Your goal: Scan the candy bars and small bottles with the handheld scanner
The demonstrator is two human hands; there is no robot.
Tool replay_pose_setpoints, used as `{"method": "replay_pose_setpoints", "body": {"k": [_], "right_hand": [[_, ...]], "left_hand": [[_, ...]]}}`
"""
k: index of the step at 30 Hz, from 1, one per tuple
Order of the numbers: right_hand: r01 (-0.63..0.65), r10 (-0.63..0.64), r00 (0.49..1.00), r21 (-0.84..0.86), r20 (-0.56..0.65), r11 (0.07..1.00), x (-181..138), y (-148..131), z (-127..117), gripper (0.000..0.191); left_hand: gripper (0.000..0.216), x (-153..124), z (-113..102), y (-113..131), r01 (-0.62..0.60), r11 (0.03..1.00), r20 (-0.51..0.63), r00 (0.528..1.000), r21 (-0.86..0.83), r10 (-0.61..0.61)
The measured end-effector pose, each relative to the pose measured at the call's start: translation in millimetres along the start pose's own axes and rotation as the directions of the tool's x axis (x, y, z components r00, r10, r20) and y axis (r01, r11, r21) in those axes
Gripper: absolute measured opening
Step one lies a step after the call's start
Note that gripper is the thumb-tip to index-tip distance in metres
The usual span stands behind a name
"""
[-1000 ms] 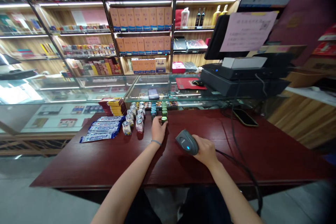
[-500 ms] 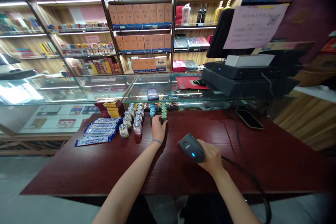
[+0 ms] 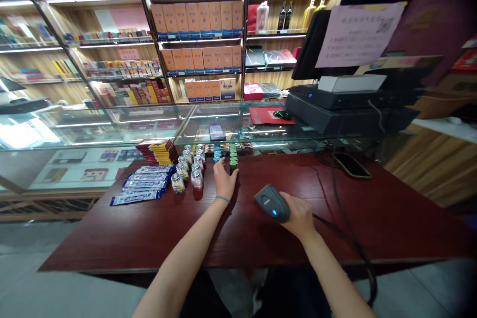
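My left hand (image 3: 225,181) rests at the near end of two rows of small round containers, its thumb and fingers spread apart. Its fingers lie by the blue-topped containers (image 3: 216,153), partly hiding them, and the thumb is close beside the front green-topped container (image 3: 233,164). Whether they touch I cannot tell. In my right hand (image 3: 299,216) is a dark grey barcode scanner (image 3: 271,202) with a blue light lit, held above the table and facing left. To the left of my left hand stand two rows of small lidded jars (image 3: 197,179).
Blue-and-white packets (image 3: 139,196) and a stack of red and yellow packs (image 3: 160,151) lie on the dark red table (image 3: 246,243). A phone (image 3: 352,165) and the scanner's cable (image 3: 345,231) are at right. Behind are a glass counter, a monitor (image 3: 311,47) and stocked shelves.
My left hand's fingers have shifted slightly at the front of the blue-topped row. The scanner stays in my right hand, nearly in place. The whole view has tilted a little.
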State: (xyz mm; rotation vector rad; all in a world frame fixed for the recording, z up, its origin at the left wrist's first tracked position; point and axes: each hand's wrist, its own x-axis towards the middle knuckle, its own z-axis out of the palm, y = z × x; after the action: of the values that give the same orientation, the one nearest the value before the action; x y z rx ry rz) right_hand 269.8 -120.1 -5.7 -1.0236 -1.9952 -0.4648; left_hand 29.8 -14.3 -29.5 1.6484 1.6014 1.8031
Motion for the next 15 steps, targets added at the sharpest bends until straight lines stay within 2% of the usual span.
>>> {"method": "replay_pose_setpoints", "body": {"k": [3,6,7,9,11,13,15], "right_hand": [[-0.011,0.011,1.0,0.003,0.005,1.0,-1,0,2,0.03],[-0.009,0.009,1.0,-0.005,0.016,1.0,-1,-1,2,0.03],[-0.007,0.007,1.0,-0.011,0.018,1.0,-1,-1,1,0.029],[0.006,-0.006,1.0,-0.023,0.012,1.0,1,-3,0,0.029],[0.021,-0.021,1.0,-0.031,-0.003,0.999,2,-4,-1,0.029],[0.025,-0.026,1.0,-0.035,-0.007,0.999,3,-4,-1,0.031],[0.019,-0.019,1.0,-0.031,0.0,0.999,3,-4,-1,0.032]], "left_hand": [[0.063,-1,-15,12,-0.035,0.999,0.006,0.999,-0.037,0.035],[0.048,-3,-41,21,-0.076,0.988,0.161,0.982,-0.136,0.098],[0.04,-5,-51,23,-0.088,0.983,0.242,0.962,-0.159,0.125],[0.026,-9,-71,24,-0.122,0.979,0.412,0.893,-0.161,0.179],[0.02,-15,-86,22,-0.175,0.977,0.52,0.827,-0.123,0.214],[0.018,-21,-94,20,-0.221,0.971,0.537,0.81,-0.095,0.237],[0.018,-25,-96,19,-0.224,0.969,0.5,0.831,-0.1,0.244]]}}
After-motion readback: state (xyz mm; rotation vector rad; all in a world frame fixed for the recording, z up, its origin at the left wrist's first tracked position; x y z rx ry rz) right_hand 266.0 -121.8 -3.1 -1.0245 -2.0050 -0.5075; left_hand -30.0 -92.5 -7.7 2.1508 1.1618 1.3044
